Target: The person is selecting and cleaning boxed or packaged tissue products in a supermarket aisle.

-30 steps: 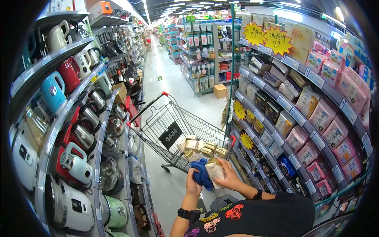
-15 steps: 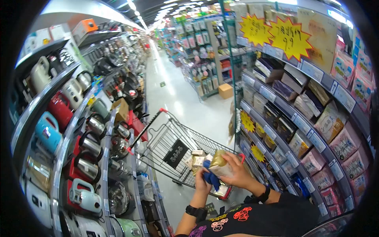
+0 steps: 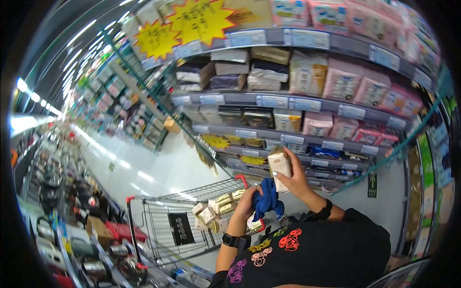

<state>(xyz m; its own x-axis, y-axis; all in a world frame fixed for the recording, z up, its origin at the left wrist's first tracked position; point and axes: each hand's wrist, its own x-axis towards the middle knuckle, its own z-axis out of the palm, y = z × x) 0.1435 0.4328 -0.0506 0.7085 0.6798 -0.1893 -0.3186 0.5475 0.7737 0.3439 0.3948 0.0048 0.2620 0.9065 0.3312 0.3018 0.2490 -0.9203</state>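
Note:
My right hand (image 3: pixel 295 180) grips a small beige packet (image 3: pixel 280 164) and holds it upright at chest height, facing the right-hand shelves. My left hand (image 3: pixel 249 199) holds a blue cloth (image 3: pixel 267 199) just below the packet, and the cloth hangs down between my hands. A black watch sits on my left wrist and a black band on my right. Below and left of my hands stands a wire shopping cart (image 3: pixel 158 218) with red corners, and several gold and beige packets (image 3: pixel 213 209) lie in it.
Shelves (image 3: pixel 288 103) of packaged goods with price strips rise ahead and right, under yellow starburst price signs (image 3: pixel 199 19). Kettles and boxes line the left shelves (image 3: pixel 72 240). A shiny aisle floor (image 3: pixel 129 168) runs away to the left.
My head has turned right toward the packet shelves and the view has tilted. My right hand has lifted the packet higher, above the cloth. The cart now sits lower left.

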